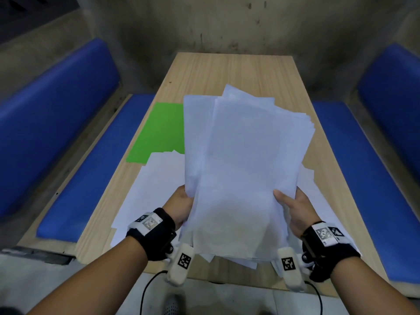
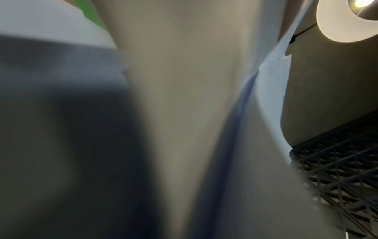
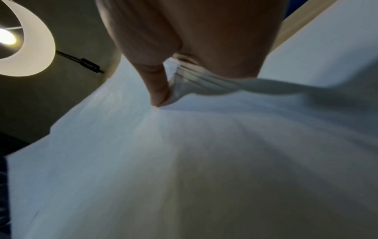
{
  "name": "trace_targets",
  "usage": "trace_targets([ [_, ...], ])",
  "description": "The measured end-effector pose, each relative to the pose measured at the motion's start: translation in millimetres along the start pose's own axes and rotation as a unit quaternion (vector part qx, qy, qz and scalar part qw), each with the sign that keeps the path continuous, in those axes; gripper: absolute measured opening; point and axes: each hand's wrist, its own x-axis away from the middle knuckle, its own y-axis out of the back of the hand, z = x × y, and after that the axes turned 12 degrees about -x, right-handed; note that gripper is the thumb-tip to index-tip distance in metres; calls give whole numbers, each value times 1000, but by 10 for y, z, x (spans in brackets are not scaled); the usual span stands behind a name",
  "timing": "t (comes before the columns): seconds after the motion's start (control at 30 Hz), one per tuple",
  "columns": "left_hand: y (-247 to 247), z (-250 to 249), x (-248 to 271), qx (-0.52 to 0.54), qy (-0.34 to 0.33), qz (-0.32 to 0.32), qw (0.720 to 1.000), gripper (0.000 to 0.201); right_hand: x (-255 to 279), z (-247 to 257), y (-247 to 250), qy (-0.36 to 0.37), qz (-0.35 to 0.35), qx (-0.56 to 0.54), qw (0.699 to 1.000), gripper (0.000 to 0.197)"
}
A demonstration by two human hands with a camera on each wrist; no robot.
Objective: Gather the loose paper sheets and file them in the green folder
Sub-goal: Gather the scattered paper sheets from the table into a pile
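A loose stack of white paper sheets (image 1: 243, 169) is held up tilted above the wooden table (image 1: 227, 71), its sheets fanned and uneven at the far end. My left hand (image 1: 181, 204) grips the stack's left edge and my right hand (image 1: 293, 206) pinches its right edge, thumb on top. In the right wrist view the thumb (image 3: 157, 87) presses on the paper stack (image 3: 184, 161). The left wrist view is blurred by the paper sheets (image 2: 184, 97) close to the lens. The green folder (image 1: 159, 130) lies flat on the table's left side, partly hidden. More sheets (image 1: 147, 192) lie on the table under the held stack.
Blue cushioned benches (image 1: 68, 133) flank the table on the left and on the right (image 1: 368, 169). A concrete wall (image 1: 227, 23) stands behind the table's far end. A lit round lamp (image 3: 22, 40) hangs overhead. Cables (image 1: 145, 292) hang from my wrist cameras.
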Motion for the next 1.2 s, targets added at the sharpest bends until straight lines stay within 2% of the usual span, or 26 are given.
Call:
trace_targets([
  [0.07, -6, -39, 7, 46, 11, 14, 999, 36, 30, 19, -50, 8, -7, 10, 1000, 85],
  [0.13, 1, -107, 27, 108, 20, 27, 994, 46, 53, 44, -102, 30, -27, 23, 999, 31],
  [0.17, 9, -130, 22, 115, 6, 28, 993, 51, 74, 60, -132, 51, -43, 42, 997, 11],
  [0.23, 14, -188, 11, 76, -33, -1, 997, 47, 103, 75, -172, 103, -67, 75, 990, 19],
  [0.3, 16, -256, 21, 51, -71, -36, 996, 27, 167, 121, -249, 145, -87, 72, 983, 21],
  [0.33, 3, -288, 29, 46, -84, -54, 994, 23, 189, 123, -272, 157, -87, 56, 982, 22],
  [0.43, -83, -379, 79, 84, -137, -101, 982, 24, 276, 119, -350, 191, -86, 28, 978, 25],
  [0.53, -234, -373, 119, 119, -157, -136, 971, 26, 343, 48, -395, 213, -98, 46, 971, 26],
  [0.7, -340, -220, 136, 94, -154, -131, 975, 29, 378, -69, -332, 204, -117, 96, 967, 15],
  [0.8, -327, -168, 141, 97, -153, -129, 975, 34, 389, -64, -306, 215, -98, 106, 966, 36],
  [0.9, -272, -167, 127, 101, -167, -146, 970, 54, 402, 56, -309, 250, -78, 96, 960, 64],
  [1.03, -250, -233, 168, 77, -192, -142, 968, 65, 472, 300, -389, 273, -28, 89, 958, 71],
  [1.2, -216, -350, 170, 57, -240, -168, 955, 67, 495, 513, -485, 318, -45, 60, 945, 84],
])
